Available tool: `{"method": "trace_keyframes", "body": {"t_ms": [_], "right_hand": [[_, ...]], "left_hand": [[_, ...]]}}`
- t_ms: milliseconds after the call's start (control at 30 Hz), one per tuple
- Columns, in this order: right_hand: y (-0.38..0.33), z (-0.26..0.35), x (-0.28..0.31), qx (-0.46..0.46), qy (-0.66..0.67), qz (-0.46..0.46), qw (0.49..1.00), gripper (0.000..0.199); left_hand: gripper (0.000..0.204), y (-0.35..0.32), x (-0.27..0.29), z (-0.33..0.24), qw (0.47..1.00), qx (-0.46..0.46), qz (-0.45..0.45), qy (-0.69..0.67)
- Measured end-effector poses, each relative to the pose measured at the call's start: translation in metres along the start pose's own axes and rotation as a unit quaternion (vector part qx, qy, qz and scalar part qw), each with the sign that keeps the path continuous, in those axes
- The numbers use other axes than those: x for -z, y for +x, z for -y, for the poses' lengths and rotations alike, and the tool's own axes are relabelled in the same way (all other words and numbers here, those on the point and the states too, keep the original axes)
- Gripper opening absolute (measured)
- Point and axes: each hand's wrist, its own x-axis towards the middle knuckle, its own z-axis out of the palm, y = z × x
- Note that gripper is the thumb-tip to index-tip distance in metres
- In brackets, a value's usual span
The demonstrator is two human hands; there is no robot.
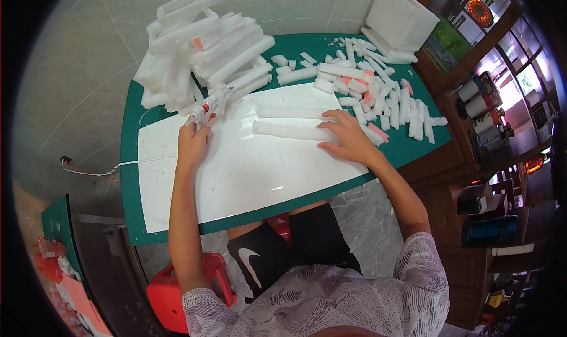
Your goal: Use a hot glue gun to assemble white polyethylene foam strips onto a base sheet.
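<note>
My left hand [197,136] is wrapped around a white hot glue gun [208,108] with red parts, at the left of the white board [230,177]. The gun's nozzle points away toward the heap of foam frames. Two long white foam strips lie side by side on the board, a far strip [289,112] and a near strip [286,130], with a narrow gap between them. My right hand [348,137] grips the right part of the near strip, thumb along its near edge and index finger along its far edge. Another fingertip reaches the far strip. My palm hides part of both strips.
Stacked white foam frames [207,48] stand at the back left of the green table mat [307,43]. Several short foam pieces [387,98], some pink, litter the right side. A foam block [401,18] sits at the far right corner. A white cord [156,159] crosses the left edge.
</note>
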Motion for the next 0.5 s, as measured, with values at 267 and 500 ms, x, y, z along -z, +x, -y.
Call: {"method": "trace_keyframes", "body": {"t_ms": [267,500], "right_hand": [[-0.012,-0.012,0.002,-0.016,-0.011,0.003,1.0,0.036],[-0.031,-0.009,0.026,-0.052,-0.044,-0.044,0.997,0.041]], "left_hand": [[0.037,0.003,-0.008,0.0,1.0,0.006,0.006,-0.02],[0.043,0.006,-0.008,0.005,0.999,0.01,0.011,-0.037]]}}
